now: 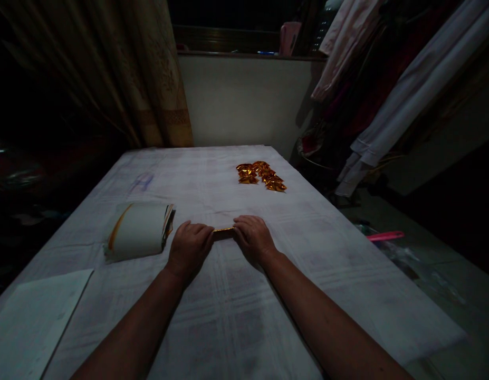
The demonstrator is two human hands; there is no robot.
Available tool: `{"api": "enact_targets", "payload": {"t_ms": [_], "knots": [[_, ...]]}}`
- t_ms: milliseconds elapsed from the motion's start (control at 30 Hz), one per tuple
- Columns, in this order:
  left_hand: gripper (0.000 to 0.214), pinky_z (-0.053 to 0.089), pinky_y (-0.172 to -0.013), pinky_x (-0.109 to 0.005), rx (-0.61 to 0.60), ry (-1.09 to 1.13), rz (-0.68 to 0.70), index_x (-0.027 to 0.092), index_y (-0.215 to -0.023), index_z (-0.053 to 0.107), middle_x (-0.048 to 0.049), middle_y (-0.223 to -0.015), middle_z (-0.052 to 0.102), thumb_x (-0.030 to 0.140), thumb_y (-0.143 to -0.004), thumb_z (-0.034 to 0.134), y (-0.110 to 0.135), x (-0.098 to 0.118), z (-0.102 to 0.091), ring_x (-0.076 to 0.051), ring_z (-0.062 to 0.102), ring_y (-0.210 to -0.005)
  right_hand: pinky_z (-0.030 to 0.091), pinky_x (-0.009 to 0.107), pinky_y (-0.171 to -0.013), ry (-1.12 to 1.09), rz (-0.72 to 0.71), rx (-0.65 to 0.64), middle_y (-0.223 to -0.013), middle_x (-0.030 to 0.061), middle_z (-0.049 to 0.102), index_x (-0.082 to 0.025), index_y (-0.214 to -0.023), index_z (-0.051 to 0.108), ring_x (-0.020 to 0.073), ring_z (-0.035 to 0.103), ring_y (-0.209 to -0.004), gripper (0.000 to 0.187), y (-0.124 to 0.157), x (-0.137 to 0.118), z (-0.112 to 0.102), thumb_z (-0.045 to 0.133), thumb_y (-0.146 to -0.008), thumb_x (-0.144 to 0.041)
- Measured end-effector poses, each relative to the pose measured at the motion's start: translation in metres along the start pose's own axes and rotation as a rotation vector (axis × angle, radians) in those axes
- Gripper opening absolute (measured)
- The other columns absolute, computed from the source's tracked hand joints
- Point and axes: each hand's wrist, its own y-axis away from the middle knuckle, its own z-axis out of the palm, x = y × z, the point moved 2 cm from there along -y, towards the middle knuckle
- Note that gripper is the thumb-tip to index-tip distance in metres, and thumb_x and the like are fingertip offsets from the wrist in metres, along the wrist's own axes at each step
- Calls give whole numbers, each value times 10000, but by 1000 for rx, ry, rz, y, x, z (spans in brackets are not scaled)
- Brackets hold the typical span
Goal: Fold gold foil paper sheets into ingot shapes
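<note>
A narrow folded strip of gold foil paper (223, 230) stretches between my two hands, just above or on the cloth-covered table. My left hand (190, 245) is closed on its left end, and my right hand (253, 236) is closed on its right end. The fingers cover both ends of the strip. To the left of my left hand lies a thick, curled stack of pale paper (139, 229), with gold showing along its edges. Beyond my right hand sits a group of several shiny gold folded foil pieces (261, 175).
A white sheet (38, 322) lies at the table's near left. The checked tablecloth (228, 327) covers the table. Behind it stand a curtain (149, 74) and a sill with a pink jug (289, 38). Clothes (418, 89) hang at the right, above a pink-handled object (386, 236).
</note>
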Motion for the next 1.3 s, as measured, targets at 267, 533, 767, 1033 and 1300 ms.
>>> {"api": "enact_targets", "payload": {"t_ms": [267, 533, 767, 1033, 1300], "knots": [[276, 550, -772, -350, 95, 362, -261, 209, -916, 680, -52, -873, 737, 424, -943, 509, 4, -12, 2, -210, 689, -803, 484, 346, -955, -183, 106, 34, -1092, 77, 762, -222, -994, 748, 215, 672, -1052, 233, -1, 1, -1, 518, -971, -256], [280, 538, -646, -266, 78, 498, -427, 221, -1027, 646, -4, -803, 722, 438, -899, 521, 7, -18, 11, -173, 688, -719, 560, 306, -820, -430, 205, 61, -973, 37, 787, -240, -969, 768, 204, 728, -898, 198, 3, 2, 7, 580, -906, -251], [206, 513, -741, -324, 58, 413, -442, 238, -853, 681, -15, -808, 707, 415, -825, 580, 4, -19, 6, -207, 660, -779, 537, 306, -785, -388, 187, 15, -903, 24, 781, -257, -929, 777, 206, 719, -850, 187, 5, -2, 5, 624, -850, -182], [291, 469, -633, -289, 50, 353, -515, 230, -1014, 676, 7, -723, 677, 428, -842, 550, 4, -17, 4, -190, 638, -678, 471, 315, -782, -212, -24, -74, -879, 37, 752, -233, -906, 753, 195, 662, -836, 113, 5, -11, 0, 661, -861, -185], [283, 482, -643, -298, 58, 340, -549, 228, -971, 639, -4, -738, 704, 456, -824, 561, 3, -17, 4, -202, 670, -686, 423, 350, -779, -35, -156, -139, -1005, 86, 735, -206, -1039, 729, 237, 629, -896, 326, 8, -23, -1, 779, -810, -432]]}}
